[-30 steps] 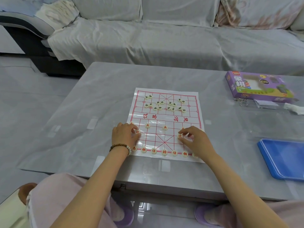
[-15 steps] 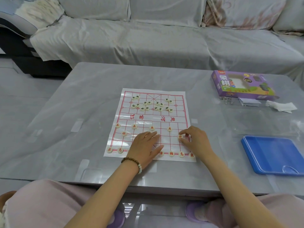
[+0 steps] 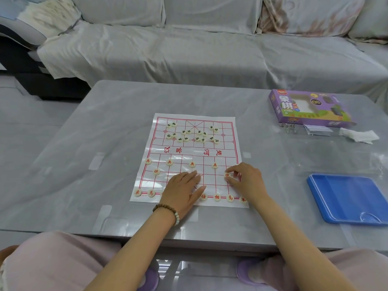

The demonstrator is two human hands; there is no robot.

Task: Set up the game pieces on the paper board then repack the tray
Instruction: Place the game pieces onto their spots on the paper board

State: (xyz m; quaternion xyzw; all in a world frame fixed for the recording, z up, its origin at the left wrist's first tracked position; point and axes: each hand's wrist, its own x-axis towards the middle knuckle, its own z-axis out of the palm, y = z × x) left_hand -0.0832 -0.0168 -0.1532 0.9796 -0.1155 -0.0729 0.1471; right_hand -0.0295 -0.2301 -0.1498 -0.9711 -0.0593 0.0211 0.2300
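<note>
A white paper board [image 3: 189,153] with red grid lines lies on the grey table. Small cream round pieces with red characters stand in rows on its near half; several with dark characters [image 3: 192,133] lie loosely grouped on the far half. My right hand [image 3: 244,180] pinches a red-marked piece [image 3: 227,175] on the board's right side between thumb and forefinger. My left hand [image 3: 182,192] rests flat on the near middle of the board, fingers apart, and hides some near-row pieces. The blue tray [image 3: 348,198] sits at the right.
A purple game box [image 3: 308,108] lies at the table's far right, with a small clear packet [image 3: 317,130] and crumpled white tissue [image 3: 359,135] beside it. A grey-covered sofa [image 3: 189,49] runs behind the table. The table's near edge crosses above my knees.
My left hand moved from the board's left side to its near middle and flattened there. My right hand stayed on the piece at the right. The camera view shifted left.
</note>
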